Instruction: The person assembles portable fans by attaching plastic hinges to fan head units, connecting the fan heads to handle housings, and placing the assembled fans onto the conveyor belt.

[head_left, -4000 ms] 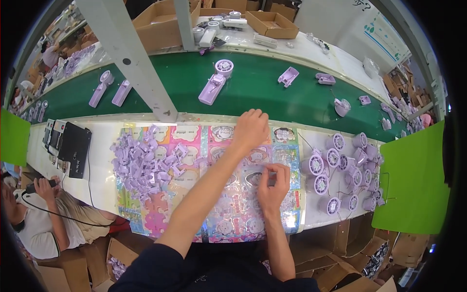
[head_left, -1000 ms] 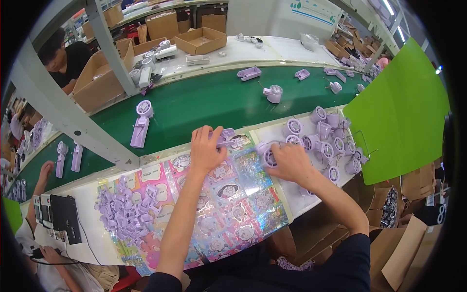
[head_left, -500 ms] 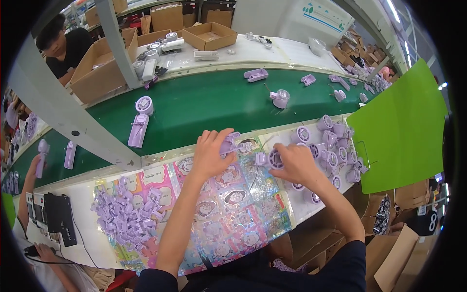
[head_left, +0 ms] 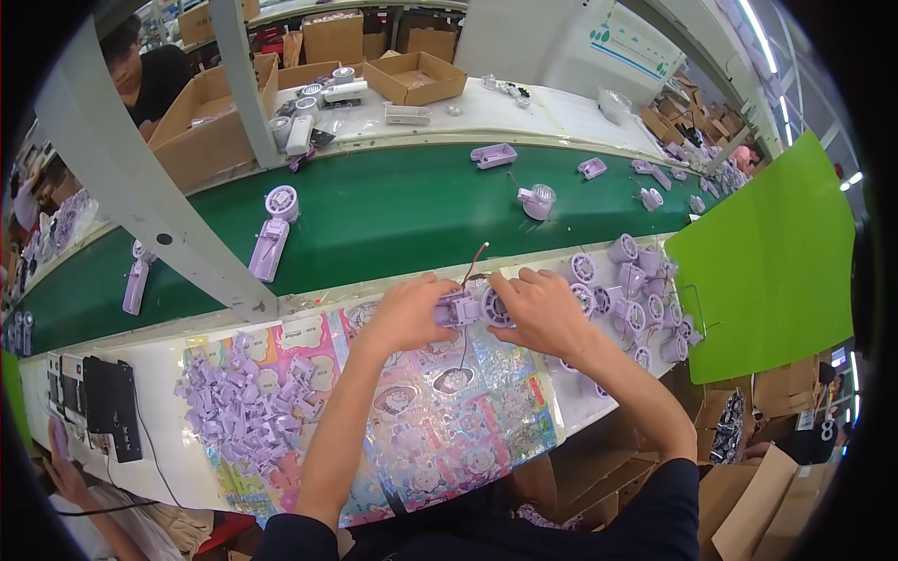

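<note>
Over the patterned mat, my left hand (head_left: pixel 402 316) grips a light purple plastic bracket (head_left: pixel 458 311), its fingers closed around the left end. My right hand (head_left: pixel 544 309) is closed on a round purple fan head (head_left: pixel 494 306) with a slotted front. Bracket and fan head meet between my hands; whether they are joined I cannot tell. A thin red and dark wire (head_left: pixel 474 265) sticks up from them, and another strand hangs below. To the right of my right hand stand several more fan heads (head_left: pixel 632 316). A heap of small purple brackets (head_left: pixel 248 402) lies left of my left forearm.
Beyond the mat (head_left: pixel 412 449) runs a green conveyor belt (head_left: pixel 374 229) carrying purple fan parts (head_left: pixel 269 249). A grey post (head_left: pixel 164 220) rises at left, and a bright green panel (head_left: pixel 767 271) at right. A co-worker's hand (head_left: pixel 67 477) shows at lower left.
My hands have come together, bringing the bracket against the fan head, and the wire now points upward. At far left, the co-worker's raised hand has come down from the belt.
</note>
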A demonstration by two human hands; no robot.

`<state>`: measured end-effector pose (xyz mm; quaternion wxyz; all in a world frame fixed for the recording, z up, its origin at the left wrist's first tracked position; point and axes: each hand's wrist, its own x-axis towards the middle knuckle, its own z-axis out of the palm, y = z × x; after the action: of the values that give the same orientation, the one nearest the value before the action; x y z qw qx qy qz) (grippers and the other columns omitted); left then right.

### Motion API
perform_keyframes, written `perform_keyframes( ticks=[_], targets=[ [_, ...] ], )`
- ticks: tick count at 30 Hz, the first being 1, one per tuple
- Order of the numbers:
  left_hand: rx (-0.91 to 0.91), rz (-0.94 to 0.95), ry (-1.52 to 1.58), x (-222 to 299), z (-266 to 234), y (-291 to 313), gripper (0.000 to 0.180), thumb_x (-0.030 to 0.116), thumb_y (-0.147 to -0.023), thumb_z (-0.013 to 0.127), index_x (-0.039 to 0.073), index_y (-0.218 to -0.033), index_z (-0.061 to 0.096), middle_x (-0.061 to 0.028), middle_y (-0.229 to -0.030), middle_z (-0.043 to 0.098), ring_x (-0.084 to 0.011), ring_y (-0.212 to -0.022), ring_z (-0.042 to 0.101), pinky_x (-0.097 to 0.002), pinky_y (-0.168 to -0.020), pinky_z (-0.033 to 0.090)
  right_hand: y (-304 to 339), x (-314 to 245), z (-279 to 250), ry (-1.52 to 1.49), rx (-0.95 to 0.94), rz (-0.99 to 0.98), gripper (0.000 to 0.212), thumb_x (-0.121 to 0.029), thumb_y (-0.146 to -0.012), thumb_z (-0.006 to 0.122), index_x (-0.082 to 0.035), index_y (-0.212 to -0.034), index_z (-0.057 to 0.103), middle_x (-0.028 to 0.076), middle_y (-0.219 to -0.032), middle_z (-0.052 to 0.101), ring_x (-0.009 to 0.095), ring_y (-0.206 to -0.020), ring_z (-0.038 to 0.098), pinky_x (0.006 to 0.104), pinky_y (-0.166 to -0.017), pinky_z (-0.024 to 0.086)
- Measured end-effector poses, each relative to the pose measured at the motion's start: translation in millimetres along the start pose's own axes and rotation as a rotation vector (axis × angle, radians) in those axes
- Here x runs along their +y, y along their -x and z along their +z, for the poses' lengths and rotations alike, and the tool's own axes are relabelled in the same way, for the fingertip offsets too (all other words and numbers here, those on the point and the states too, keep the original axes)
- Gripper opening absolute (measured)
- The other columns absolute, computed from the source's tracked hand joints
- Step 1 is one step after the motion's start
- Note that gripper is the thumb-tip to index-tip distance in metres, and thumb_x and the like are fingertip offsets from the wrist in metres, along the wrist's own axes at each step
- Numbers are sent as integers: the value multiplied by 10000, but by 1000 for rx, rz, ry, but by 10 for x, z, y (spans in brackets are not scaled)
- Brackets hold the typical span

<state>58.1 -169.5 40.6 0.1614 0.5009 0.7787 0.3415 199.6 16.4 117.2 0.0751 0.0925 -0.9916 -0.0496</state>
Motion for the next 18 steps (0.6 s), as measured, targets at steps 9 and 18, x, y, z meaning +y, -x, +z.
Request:
perform_keyframes(
  ticks=[9, 18],
  targets=[
    [-73, -102, 256, -16, 50, -60, 513, 345, -828, 799, 62, -1246, 708, -170, -1128, 737, -357, -1052, 689, -420, -925, 530, -26, -71, 13, 177, -100, -31, 600, -307, -678, 862, 47, -1091, 608, 69, -798, 690, 234, -863, 679, 359, -700, 522],
    [64, -181, 557, -232, 231, -119, 420, 223, -806, 817, 61, -1186, 740, -115, -942, 770, -212, -841, 717, -337, -786, 537, 17, -81, 224, 204, 173, -30, 515, -225, -725, 792, 51, -1122, 614, 76, -798, 666, 228, -786, 653, 337, -653, 511]
  ],
)
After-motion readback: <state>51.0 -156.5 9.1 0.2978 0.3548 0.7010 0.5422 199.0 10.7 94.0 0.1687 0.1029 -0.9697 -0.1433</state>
